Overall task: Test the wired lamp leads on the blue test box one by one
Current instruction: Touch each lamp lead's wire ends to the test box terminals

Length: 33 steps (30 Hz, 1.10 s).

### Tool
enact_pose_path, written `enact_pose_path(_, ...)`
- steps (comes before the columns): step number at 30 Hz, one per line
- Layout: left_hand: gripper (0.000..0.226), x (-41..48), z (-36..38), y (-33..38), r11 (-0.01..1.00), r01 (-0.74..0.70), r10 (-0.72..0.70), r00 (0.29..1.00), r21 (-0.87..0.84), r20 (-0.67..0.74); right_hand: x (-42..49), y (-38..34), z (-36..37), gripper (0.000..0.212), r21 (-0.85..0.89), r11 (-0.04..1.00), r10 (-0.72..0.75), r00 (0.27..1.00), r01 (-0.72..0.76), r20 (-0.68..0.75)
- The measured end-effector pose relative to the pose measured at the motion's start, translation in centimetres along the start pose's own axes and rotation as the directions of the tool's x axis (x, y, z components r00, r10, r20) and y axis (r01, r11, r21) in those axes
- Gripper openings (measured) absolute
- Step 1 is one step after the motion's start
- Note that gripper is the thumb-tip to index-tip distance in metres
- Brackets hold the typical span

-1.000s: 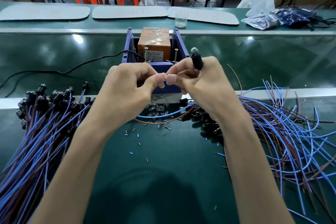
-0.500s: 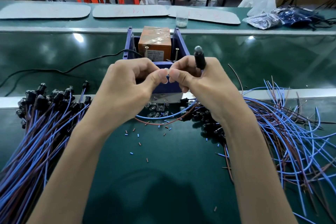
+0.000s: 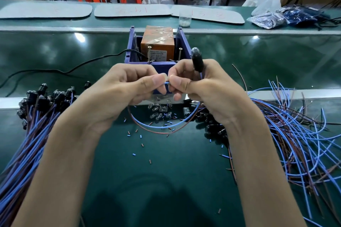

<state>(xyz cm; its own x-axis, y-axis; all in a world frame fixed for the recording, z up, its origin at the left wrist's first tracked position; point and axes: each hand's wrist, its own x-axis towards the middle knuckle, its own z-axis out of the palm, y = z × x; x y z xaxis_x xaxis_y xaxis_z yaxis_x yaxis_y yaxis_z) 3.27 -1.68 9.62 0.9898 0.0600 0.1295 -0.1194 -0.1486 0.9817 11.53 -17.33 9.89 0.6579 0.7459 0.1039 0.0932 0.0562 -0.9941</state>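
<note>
On my far left a bundle of blue and brown leads [image 3: 27, 134] is lying on the green worktop [image 3: 166, 180], its black lamp heads pointing away from me. Next I am watching the left hand [image 3: 118, 96] curling its fingers and pinching the tip of a blue wire [image 3: 167, 83] between thumb and forefinger. Just behind that pinch the blue test box [image 3: 160, 64] is standing, with an orange block [image 3: 157, 40] sitting inside it. The right hand [image 3: 208, 94] is pinching the same wire end from the other side, and its curled fingers are also gripping a black lamp holder [image 3: 197, 60] that is sticking up from the fist. The wires are hanging in a loop [image 3: 153, 126] below both hands, over small glass bulbs [image 3: 158, 112]. On the right, loose leads [image 3: 295, 134] are sprawling across the worktop.
</note>
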Motion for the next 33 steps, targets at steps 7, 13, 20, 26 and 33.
enact_pose_path(7, 0.027, 0.1, 0.3, -0.2, 0.929, 0.06, -0.02, 0.994, 0.364, -0.111, 0.6, 0.6, 0.4, 0.026, -0.422, 0.907, -0.059, 0.99, 0.0, -0.126)
enact_pose_path(13, 0.028, 0.3, 0.4, 0.0, 0.917, 0.115, -0.083, 0.991, 0.382, -0.101, 0.8, 1.3, -0.6, 0.024, -0.208, 0.976, 0.053, 0.996, -0.067, -0.074)
enact_pose_path(20, 0.029, 0.2, 0.1, -0.4, 0.689, 0.229, -0.063, 0.964, 0.687, -0.258, 2.1, 3.3, 0.7, 0.029, -0.29, 0.946, 0.127, 0.988, -0.146, -0.083)
enact_pose_path(26, 0.027, -0.2, 0.0, 0.0, 0.641, 0.21, -0.014, 0.965, 0.739, -0.262, 2.0, 3.4, 0.5, 0.027, -0.298, 0.946, 0.114, 0.992, -0.126, -0.057)
enact_pose_path(33, 0.015, -1.4, -2.1, 1.3, 0.853, -0.003, 0.142, 0.964, 0.523, -0.226, 1.2, 2.7, -0.9, 0.013, -0.184, 0.977, 0.116, 0.993, -0.111, 0.014)
